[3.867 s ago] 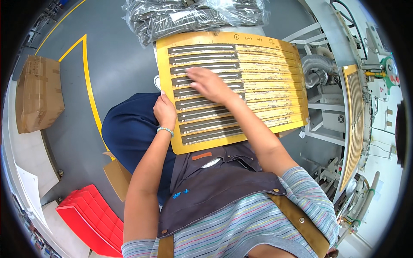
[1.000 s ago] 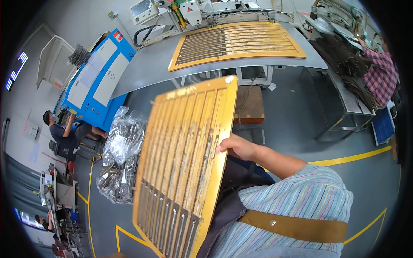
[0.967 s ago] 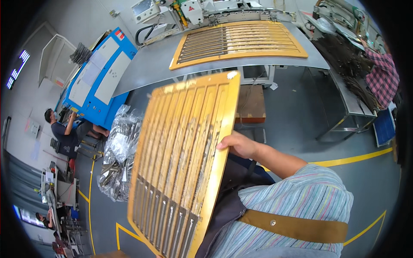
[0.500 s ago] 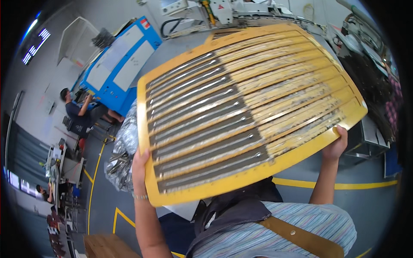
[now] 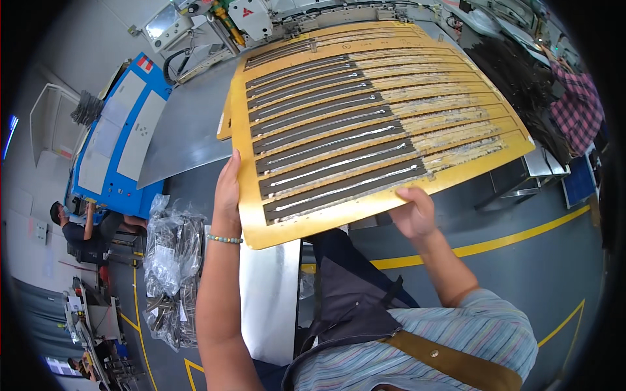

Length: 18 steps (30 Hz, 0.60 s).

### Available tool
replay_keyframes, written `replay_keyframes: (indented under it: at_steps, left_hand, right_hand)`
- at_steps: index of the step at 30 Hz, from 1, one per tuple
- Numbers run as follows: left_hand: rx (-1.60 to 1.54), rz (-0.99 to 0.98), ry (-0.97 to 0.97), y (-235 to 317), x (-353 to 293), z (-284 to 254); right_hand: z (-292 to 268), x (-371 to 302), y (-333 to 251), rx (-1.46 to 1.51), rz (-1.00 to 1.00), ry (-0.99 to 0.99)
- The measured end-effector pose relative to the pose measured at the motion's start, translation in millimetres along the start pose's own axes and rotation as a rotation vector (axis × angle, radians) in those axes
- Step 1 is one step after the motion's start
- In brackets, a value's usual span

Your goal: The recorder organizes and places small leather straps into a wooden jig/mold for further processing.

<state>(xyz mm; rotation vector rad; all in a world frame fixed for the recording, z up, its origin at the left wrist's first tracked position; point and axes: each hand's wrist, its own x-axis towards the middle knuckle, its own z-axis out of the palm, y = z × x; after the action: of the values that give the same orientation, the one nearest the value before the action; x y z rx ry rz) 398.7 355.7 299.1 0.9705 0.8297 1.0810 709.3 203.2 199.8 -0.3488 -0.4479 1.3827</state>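
Note:
A large yellow slotted board with rounded corners is held out in front of me, tilted. Rows of dark grey strips, each with a thin shiny line along it, fill its left half. Slots in the right half show clear, dirt-flecked film. My left hand grips the board's left edge, with most fingers hidden beneath. On the near edge my right hand has its thumb on top and its fingers underneath. Part of another yellow board shows beyond and below the held one.
A grey metal worktable and a white machine head stand beyond the boards. A blue machine cabinet with a seated person is at left. Plastic-wrapped bundles lie near my left arm. Dark strips pile up at right.
The board has moved away from me, over the worktable and the other board. My right hand has shifted left along the near edge. My left hand still grips the left edge.

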Motion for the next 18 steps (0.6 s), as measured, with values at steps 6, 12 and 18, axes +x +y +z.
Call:
replay_keyframes:
  at_steps: [6,12,18]
  left_hand:
    - [0.843,0.505,0.175,-25,74,-53]
    - [0.244,0.106,0.114,-53,141,-69]
    - [1.197,0.826,0.187,-103,133,-89]
  right_hand:
    - [-6,4,7,0.007,-0.017,-0.020]
    - [-8,7,7,0.066,-0.123,-0.005]
    - [3,2,-5,-0.016,-0.256,-0.045]
